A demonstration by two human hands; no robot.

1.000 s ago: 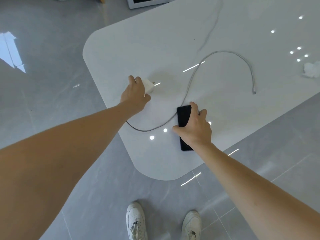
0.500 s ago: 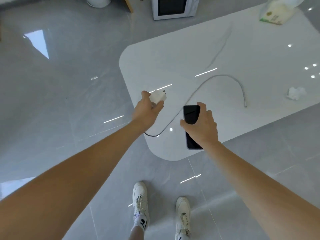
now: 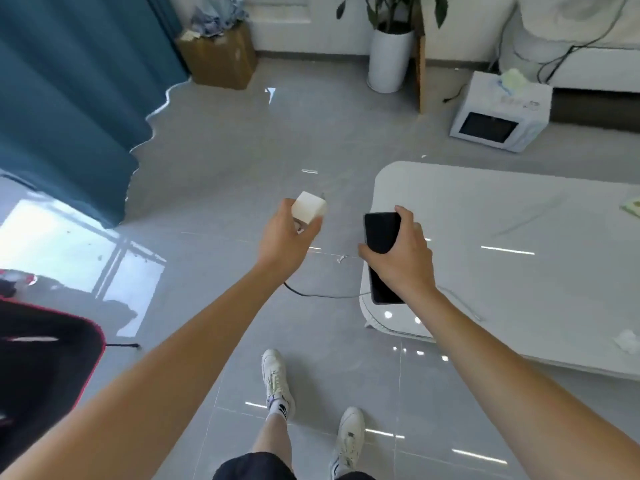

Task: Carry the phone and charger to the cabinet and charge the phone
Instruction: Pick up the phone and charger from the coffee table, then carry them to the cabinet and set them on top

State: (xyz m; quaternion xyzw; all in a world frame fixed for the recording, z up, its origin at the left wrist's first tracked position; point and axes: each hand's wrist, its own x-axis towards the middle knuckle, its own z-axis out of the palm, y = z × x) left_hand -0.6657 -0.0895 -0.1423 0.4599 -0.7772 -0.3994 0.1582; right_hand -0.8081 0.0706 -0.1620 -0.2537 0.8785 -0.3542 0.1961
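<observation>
I count one black rectangular phone [image 3: 381, 237], in the grip of my right hand [image 3: 403, 256], and one white cube-shaped charger plug [image 3: 309, 206] in my left hand [image 3: 285, 239], with one thin grey cable [image 3: 322, 295] trailing from it. There is one white glossy surface [image 3: 519, 258], one white microwave [image 3: 498, 114], one brown cardboard box [image 3: 218, 55], one white cylindrical plant pot [image 3: 388, 62], one teal curtain [image 3: 69, 98], and two white sneakers [image 3: 275, 379].
</observation>
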